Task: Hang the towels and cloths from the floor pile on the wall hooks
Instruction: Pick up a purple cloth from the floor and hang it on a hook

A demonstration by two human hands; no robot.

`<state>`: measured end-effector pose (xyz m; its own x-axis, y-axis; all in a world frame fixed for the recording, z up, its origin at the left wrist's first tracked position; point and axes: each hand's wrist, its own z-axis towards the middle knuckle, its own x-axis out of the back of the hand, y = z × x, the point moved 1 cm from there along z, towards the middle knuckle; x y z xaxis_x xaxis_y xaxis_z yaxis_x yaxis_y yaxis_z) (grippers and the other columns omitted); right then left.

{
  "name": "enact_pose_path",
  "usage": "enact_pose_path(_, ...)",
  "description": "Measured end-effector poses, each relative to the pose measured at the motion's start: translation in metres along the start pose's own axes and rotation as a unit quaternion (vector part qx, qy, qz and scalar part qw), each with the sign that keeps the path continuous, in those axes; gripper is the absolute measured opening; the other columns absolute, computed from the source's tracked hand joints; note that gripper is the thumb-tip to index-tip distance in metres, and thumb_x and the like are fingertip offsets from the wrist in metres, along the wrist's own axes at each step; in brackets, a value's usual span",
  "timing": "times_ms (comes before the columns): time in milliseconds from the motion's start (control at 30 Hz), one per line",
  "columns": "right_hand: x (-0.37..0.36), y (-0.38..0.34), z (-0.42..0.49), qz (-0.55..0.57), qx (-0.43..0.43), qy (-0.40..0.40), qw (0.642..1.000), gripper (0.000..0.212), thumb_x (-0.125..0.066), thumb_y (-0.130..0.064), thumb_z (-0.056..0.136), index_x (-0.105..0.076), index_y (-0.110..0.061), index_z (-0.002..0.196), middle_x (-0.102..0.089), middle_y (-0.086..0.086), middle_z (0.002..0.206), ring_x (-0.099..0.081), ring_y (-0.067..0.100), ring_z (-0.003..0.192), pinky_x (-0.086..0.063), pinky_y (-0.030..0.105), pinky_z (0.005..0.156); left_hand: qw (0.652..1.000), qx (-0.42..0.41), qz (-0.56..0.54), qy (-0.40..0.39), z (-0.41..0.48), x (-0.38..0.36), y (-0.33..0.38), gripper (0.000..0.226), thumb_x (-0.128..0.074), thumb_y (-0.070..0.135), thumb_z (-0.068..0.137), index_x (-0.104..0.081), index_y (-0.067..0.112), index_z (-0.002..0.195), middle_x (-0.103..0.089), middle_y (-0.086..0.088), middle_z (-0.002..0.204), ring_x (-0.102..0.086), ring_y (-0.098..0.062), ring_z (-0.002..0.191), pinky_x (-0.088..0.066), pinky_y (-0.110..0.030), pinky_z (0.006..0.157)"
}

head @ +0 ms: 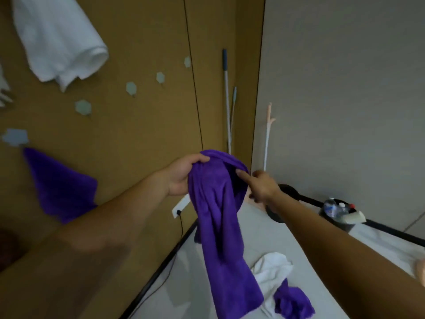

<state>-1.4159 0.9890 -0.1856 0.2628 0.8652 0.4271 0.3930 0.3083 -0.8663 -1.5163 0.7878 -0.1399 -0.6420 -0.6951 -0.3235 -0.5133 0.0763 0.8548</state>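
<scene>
At centre, a purple towel (218, 215) hangs bunched between both hands. Its top is gripped by the left hand (181, 178) at 9 o'clock and pinched by the right hand (262, 185) at 3. At 5 lies the floor pile (272, 272). Bare hooks (131, 88) sit at 10, a white towel (59, 40) and a purple cloth (62, 187) hanging nearby.

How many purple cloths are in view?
3. One purple cloth hangs on a hexagonal wall hook, left; a second is held by left hand and right hand; a third lies on the floor by a white towel. Others may be hidden.
</scene>
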Motion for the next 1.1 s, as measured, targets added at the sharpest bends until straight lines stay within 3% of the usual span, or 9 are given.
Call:
enact_pose_path(167, -0.016, 0.033, -0.006, 0.039, -0.128, -0.226, 0.965, 0.105, -0.030, -0.098, 0.055, -0.055, -0.023, 0.125, -0.069, 0.010, 0.108, -0.069, 0.033, 0.091, -0.052, 0.040, 0.074, 0.992, -0.052, -0.059, 0.096, -0.020, -0.001, 0.006, 0.025, -0.051, 0.024, 0.089, -0.068, 0.007, 0.093, -0.073, -0.008, 0.086, -0.069, -0.021, 0.077, -0.055, -0.029, 0.077)
enact_pose_path(300, -0.023, 0.032, -0.008, 0.163, -0.121, -0.346, 0.916, 0.082, -0.043, -0.082, 0.077, -0.057, -0.018, 0.127, -0.069, 0.010, 0.117, -0.066, 0.031, 0.106, -0.051, 0.045, 0.082, 0.986, -0.077, -0.080, 0.124, -0.035, 0.003, 0.012, 0.024, -0.046, 0.020, 0.090, -0.064, 0.005, 0.099, -0.067, -0.010, 0.095, -0.064, -0.022, 0.086, -0.048, -0.033, 0.089)
enact_pose_path(400, -0.028, 0.003, -0.009, 0.284, -0.053, -0.250, 0.924, 0.058, -0.070, -0.035, 0.079, -0.059, -0.007, 0.128, -0.068, 0.012, 0.120, -0.062, 0.029, 0.112, -0.047, 0.048, 0.099, 0.983, -0.095, -0.075, 0.139, -0.050, 0.010, 0.020, 0.020, -0.047, 0.013, 0.088, -0.059, 0.004, 0.102, -0.062, -0.012, 0.097, -0.060, -0.023, 0.087, -0.045, -0.034, 0.094)
enact_pose_path(533, -0.019, -0.051, -0.018, 0.414, -0.002, -0.198, 0.889, 0.039, -0.062, -0.004, 0.084, -0.058, 0.010, 0.121, -0.059, 0.026, 0.126, -0.062, 0.034, 0.100, -0.051, 0.043, 0.092, 0.973, -0.108, -0.053, 0.195, -0.074, 0.028, 0.034, 0.017, -0.041, 0.001, 0.089, -0.057, 0.003, 0.097, -0.061, -0.014, 0.091, -0.063, -0.022, 0.076, -0.055, -0.030, 0.077)
enact_pose_path(600, -0.009, -0.078, -0.020, 0.464, 0.042, -0.191, 0.864, 0.031, -0.059, -0.003, 0.086, -0.059, 0.008, 0.115, -0.059, 0.026, 0.121, -0.061, 0.033, 0.099, -0.048, 0.044, 0.099, 0.960, -0.108, -0.032, 0.258, -0.084, 0.041, 0.042, 0.018, -0.040, 0.000, 0.092, -0.057, 0.003, 0.090, -0.063, -0.014, 0.082, -0.065, -0.020, 0.063, -0.058, -0.026, 0.056)
enact_pose_path(667, -0.009, -0.094, -0.021, 0.504, 0.072, -0.172, 0.843, 0.034, -0.061, -0.003, 0.085, -0.058, 0.005, 0.118, -0.059, 0.022, 0.121, -0.060, 0.034, 0.107, -0.044, 0.047, 0.104, 0.943, -0.116, 0.009, 0.313, -0.093, 0.055, 0.047, 0.016, -0.044, 0.004, 0.094, -0.058, 0.000, 0.101, -0.064, -0.017, 0.086, -0.065, -0.022, 0.064, -0.057, -0.028, 0.055)
enact_pose_path(800, -0.037, -0.083, -0.032, 0.255, 0.004, -0.135, 0.957, 0.038, -0.075, -0.009, 0.079, -0.064, 0.003, 0.114, -0.070, 0.019, 0.109, -0.069, 0.034, 0.095, -0.058, 0.045, 0.081, 0.892, -0.105, 0.172, 0.404, -0.107, 0.086, 0.047, 0.018, -0.053, 0.014, 0.091, -0.062, -0.002, 0.095, -0.063, -0.018, 0.093, -0.062, -0.027, 0.076, -0.053, -0.034, 0.068)
enact_pose_path(900, -0.037, -0.088, -0.030, 0.269, 0.004, -0.072, 0.960, 0.033, -0.074, -0.007, 0.079, -0.065, 0.004, 0.109, -0.071, 0.021, 0.105, -0.069, 0.036, 0.093, -0.057, 0.046, 0.084, 0.862, -0.042, 0.270, 0.427, -0.121, 0.105, 0.038, 0.022, -0.056, 0.025, 0.092, -0.061, 0.005, 0.083, -0.064, -0.010, 0.083, -0.060, -0.021, 0.066, -0.047, -0.022, 0.051)
enact_pose_path(1100, -0.017, -0.103, -0.025, 0.334, 0.006, -0.034, 0.942, 0.017, -0.068, -0.020, 0.088, -0.067, -0.005, 0.095, -0.072, 0.012, 0.089, -0.070, 0.020, 0.066, -0.051, 0.025, 0.042, 0.887, -0.018, 0.161, 0.432, -0.145, 0.133, 0.034, 0.039, -0.071, 0.046, 0.079, -0.066, 0.013, 0.099, -0.071, -0.005, 0.092, -0.066, -0.022, 0.079, -0.050, -0.029, 0.060)
